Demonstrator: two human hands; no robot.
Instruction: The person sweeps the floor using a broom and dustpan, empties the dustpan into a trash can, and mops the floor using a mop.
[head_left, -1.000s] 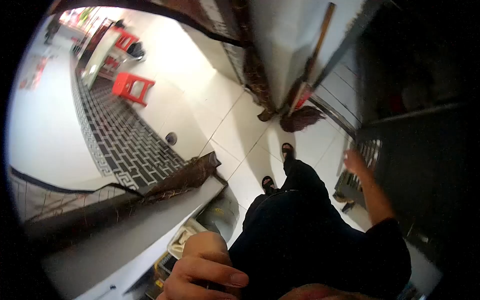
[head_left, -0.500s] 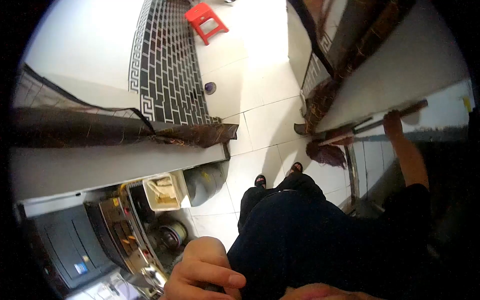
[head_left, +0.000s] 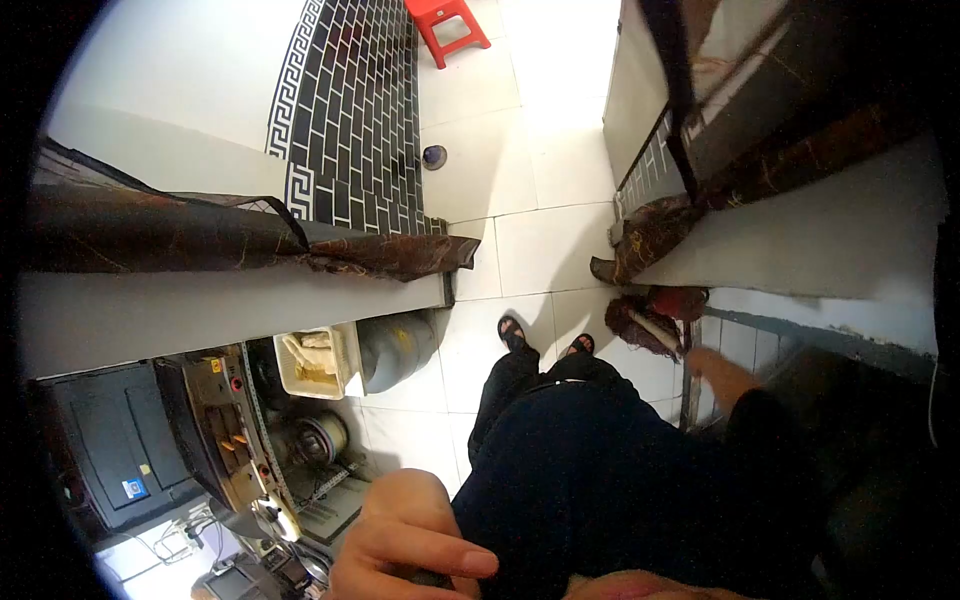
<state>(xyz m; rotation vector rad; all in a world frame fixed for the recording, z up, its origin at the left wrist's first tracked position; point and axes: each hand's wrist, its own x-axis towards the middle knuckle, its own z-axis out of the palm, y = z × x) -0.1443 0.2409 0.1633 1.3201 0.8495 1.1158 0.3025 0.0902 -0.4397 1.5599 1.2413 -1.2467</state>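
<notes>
My left hand (head_left: 410,540) is close to the camera at the bottom, its fingers curled together; a small dark bit shows between them, too hidden to name. On the right, my right hand (head_left: 712,368) is closed at the upper end of a light mop handle (head_left: 652,328), with the fingers partly hidden. The handle looks foreshortened. Its dark reddish mop head (head_left: 625,325) rests on the white tiled floor, beside a red object (head_left: 678,302) near the wall.
Tied dark curtains (head_left: 400,257) hang at both sides of the opening. A red stool (head_left: 450,30) stands beyond. At left are a gray cylinder (head_left: 395,352), a cream basket (head_left: 350,365) and a stove (head_left: 225,420). Black sandals (head_left: 512,332) are on my feet.
My right hand reached the mop handle, and both have swung downward and nearer to my body. The view has turned, bringing the stove and cream basket into sight. My left hand stays curled.
</notes>
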